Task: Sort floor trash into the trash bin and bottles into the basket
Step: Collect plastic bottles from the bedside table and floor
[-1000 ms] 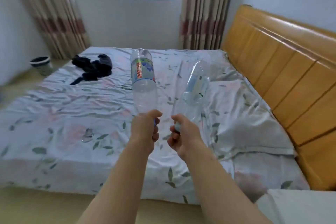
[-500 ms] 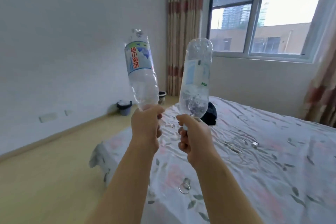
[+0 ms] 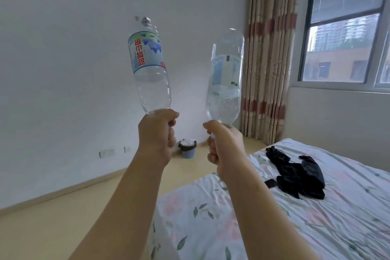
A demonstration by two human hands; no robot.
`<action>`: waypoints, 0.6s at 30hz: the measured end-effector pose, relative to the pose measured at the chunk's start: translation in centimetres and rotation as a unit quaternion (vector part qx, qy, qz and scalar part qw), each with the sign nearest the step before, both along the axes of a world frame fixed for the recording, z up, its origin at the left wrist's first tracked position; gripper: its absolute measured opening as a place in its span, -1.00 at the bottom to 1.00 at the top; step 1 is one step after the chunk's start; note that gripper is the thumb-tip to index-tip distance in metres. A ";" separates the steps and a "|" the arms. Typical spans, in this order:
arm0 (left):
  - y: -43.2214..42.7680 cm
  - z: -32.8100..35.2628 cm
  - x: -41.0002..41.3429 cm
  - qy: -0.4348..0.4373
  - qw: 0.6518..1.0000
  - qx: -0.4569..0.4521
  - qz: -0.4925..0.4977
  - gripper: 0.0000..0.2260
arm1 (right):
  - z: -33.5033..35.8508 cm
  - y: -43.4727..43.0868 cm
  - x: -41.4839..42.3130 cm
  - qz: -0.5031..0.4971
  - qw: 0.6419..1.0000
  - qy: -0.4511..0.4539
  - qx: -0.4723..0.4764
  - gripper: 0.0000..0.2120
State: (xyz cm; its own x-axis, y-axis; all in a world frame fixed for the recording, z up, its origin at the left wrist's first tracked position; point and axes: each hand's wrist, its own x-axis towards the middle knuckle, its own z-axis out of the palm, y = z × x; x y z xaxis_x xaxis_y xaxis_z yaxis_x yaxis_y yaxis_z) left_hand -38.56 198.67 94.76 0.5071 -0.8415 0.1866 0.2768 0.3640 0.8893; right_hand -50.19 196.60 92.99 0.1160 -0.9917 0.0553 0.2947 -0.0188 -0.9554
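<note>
As the head view shows, left hand (image 3: 157, 133) grips the neck of a labelled bottle (image 3: 147, 65), right hand (image 3: 223, 150) that of a clear bottle (image 3: 224, 82); both bottles rise base-up above the hands, apart. Trash bin (image 3: 187, 148): on floor (image 3: 63, 217) by far wall, between the hands.

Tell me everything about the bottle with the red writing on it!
The labelled bottle is clear, thin-looking plastic and looks empty. It is held upside down, base up and leaning a little left, in front of the white wall. Its label is white, blue and green with red characters. The left hand grips its neck, where a bit of blue shows. Nothing else touches it.
</note>
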 end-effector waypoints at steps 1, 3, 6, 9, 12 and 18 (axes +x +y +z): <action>-1.1 0.1 0.9 0.003 1.000 -0.001 0.004 -0.75 | 0.2 -1.4 0.7 0.002 1.000 0.001 -0.002 -0.81; -3.4 0.1 3.2 -0.008 1.000 -0.001 0.021 -0.75 | 0.5 -4.3 3.1 0.016 1.000 0.007 -0.003 -0.81; -5.7 -0.5 6.9 -0.043 0.997 0.014 0.059 -0.76 | 0.4 -7.1 7.4 0.046 0.999 0.022 -0.003 -0.83; -7.5 -1.7 12.9 -0.057 0.993 0.025 0.104 -0.78 | -0.5 -9.4 14.2 0.082 0.996 0.036 -0.003 -0.84; -9.1 -2.7 19.0 -0.055 0.991 0.026 0.121 -0.81 | -1.1 -11.1 20.4 0.096 0.994 0.050 0.000 -0.85; -12.1 -4.6 32.4 -0.071 0.984 0.065 0.150 -0.81 | -2.9 -14.9 34.1 0.111 0.992 0.029 0.058 -0.83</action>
